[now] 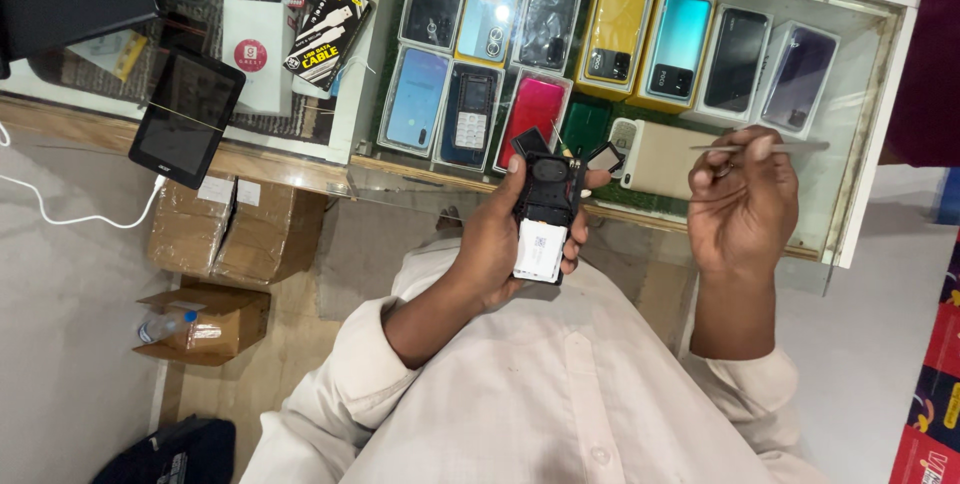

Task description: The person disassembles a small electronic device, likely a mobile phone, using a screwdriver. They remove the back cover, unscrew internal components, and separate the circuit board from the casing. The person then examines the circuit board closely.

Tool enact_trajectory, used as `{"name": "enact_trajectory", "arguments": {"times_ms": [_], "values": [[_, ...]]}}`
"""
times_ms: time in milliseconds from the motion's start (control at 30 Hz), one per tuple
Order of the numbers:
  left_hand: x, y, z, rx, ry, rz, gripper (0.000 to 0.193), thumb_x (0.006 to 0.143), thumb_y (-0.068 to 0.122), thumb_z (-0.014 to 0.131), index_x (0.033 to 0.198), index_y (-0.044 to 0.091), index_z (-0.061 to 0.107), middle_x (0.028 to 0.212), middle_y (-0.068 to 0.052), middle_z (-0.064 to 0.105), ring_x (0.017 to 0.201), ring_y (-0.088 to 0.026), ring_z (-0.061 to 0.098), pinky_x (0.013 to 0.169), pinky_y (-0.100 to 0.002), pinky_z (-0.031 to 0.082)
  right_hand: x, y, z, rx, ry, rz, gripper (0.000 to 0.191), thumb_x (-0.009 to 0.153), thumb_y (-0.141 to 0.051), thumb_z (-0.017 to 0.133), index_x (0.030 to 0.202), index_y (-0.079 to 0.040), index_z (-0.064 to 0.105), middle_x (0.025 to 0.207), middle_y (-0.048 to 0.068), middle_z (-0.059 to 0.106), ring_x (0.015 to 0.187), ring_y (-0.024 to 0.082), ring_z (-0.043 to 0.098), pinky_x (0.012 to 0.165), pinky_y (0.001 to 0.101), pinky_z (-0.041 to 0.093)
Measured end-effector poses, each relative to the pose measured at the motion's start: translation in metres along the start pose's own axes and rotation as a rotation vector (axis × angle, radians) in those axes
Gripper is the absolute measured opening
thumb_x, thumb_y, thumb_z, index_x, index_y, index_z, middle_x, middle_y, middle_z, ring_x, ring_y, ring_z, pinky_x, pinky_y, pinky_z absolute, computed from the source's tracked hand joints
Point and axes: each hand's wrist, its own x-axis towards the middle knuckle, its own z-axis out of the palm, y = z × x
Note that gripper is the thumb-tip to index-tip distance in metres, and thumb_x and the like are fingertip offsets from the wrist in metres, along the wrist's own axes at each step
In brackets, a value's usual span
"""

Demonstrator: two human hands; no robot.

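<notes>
My left hand [500,239] grips a small black phone [547,199] with its back cover off. A white battery [540,250] shows in the lower half of the phone. A small black part sticks out at the phone's top right, beside my fingertips. My right hand [742,206] holds metal tweezers [770,148], which point to the right, a hand's width to the right of the phone. Both hands hover above the near edge of a glass display counter [870,134].
Under the glass lie several phones in coloured cases. A black tablet [186,116] with a white cable [70,214] sits at the left. A cable package [328,32] and a white box [252,52] lie behind it. Cardboard boxes [235,229] stand on the floor.
</notes>
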Motion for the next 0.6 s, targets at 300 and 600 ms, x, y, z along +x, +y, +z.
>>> {"name": "enact_trajectory", "arguments": {"times_ms": [300, 600], "values": [[0.001, -0.002, 0.004, 0.043, 0.016, -0.056, 0.086, 0.107, 0.068, 0.026, 0.146, -0.002, 0.057, 0.08, -0.008, 0.066, 0.064, -0.013, 0.064, 0.058, -0.028, 0.056, -0.031, 0.009, 0.04, -0.366, -0.299, -0.154, 0.013, 0.109, -0.008, 0.068, 0.11, 0.005, 0.068, 0.102, 0.013, 0.067, 0.094, 0.022, 0.07, 0.084, 0.0323, 0.058], [-0.002, -0.001, 0.007, 0.093, 0.064, -0.046, 0.077, 0.108, 0.063, 0.03, 0.135, -0.001, 0.062, 0.08, -0.011, 0.068, 0.063, -0.015, 0.065, 0.056, -0.03, 0.056, -0.035, -0.003, 0.064, -0.741, -0.425, -0.319, 0.004, 0.106, 0.004, 0.063, 0.11, 0.005, 0.065, 0.11, 0.017, 0.069, 0.107, 0.03, 0.074, 0.095, 0.0386, 0.063]]}}
